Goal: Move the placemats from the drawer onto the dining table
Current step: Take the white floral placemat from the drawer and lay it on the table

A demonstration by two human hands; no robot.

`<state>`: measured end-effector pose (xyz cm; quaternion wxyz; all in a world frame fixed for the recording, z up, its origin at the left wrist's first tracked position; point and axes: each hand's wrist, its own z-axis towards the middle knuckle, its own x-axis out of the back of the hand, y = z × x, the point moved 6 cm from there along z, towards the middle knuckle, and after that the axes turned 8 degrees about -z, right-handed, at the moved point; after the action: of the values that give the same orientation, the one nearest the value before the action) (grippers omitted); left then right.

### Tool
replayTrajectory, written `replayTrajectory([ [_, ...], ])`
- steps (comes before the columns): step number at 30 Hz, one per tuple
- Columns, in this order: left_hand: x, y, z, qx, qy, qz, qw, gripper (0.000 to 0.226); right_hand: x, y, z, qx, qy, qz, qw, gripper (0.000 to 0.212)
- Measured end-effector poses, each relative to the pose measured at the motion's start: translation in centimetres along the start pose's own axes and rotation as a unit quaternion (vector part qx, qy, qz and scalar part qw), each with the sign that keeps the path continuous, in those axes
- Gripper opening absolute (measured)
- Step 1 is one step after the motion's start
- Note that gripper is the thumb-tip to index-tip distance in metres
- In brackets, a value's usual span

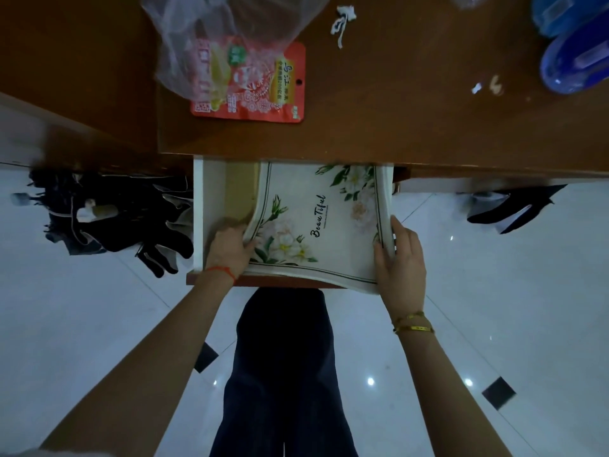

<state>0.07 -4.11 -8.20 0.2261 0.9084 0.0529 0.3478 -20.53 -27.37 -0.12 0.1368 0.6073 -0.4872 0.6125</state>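
A white placemat (333, 222) with flower prints and the word "Beautiful" lies in the open drawer (198, 212) under the brown table's edge. It looks like the top of a small stack, curling up at both sides. My left hand (229, 247) grips its left edge, thumb on top. At the mat's right edge, my right hand (400, 258) grips with fingers running along the side. The mat's near edge hangs slightly over the drawer front.
The brown dining table (412, 103) carries a red snack packet (260, 84) under a clear plastic bag (211, 31), white scraps (342, 23), and blue plastic items (573, 51) at far right. Dark clothing (108, 219) hangs at the left. White glossy floor tiles lie below.
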Motion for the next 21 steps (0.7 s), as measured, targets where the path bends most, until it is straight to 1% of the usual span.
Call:
replayTrajectory([
  [4, 1.0, 1.2, -2.5, 0.0, -0.003, -0.08, 0.997, 0.028, 0.7, -0.5, -0.7, -0.028, -0.035, 0.039, 0.998, 0.05],
  [6, 1.5, 1.7, -4.0, 0.0, -0.013, -0.114, 0.993, 0.029, 1.1, -0.6, -1.1, -0.043, -0.042, 0.045, 0.997, 0.046],
  [9, 2.3, 2.3, -6.2, -0.002, -0.028, -0.131, 0.991, 0.028, 1.9, -0.8, -1.8, -0.071, -0.047, 0.043, 0.995, 0.037],
  [11, 2.7, 2.5, -7.7, 0.008, -0.035, -0.142, 0.989, 0.032, 2.6, -1.1, -2.4, -0.083, -0.05, 0.041, 0.994, 0.033],
  [16, 4.2, 3.1, -12.2, 0.03, -0.037, -0.171, 0.984, 0.04, 6.1, -3.0, -4.7, -0.066, -0.057, 0.069, 0.994, 0.028],
  [18, 5.5, 4.3, -14.5, 0.02, -0.031, -0.171, 0.985, 0.039, 8.0, -4.0, -6.1, -0.05, -0.058, 0.082, 0.994, 0.027],
  [21, 7.8, 6.4, -18.6, -0.002, -0.028, -0.188, 0.982, 0.035, 11.8, -5.0, -8.5, -0.055, -0.048, 0.113, 0.991, 0.027],
])
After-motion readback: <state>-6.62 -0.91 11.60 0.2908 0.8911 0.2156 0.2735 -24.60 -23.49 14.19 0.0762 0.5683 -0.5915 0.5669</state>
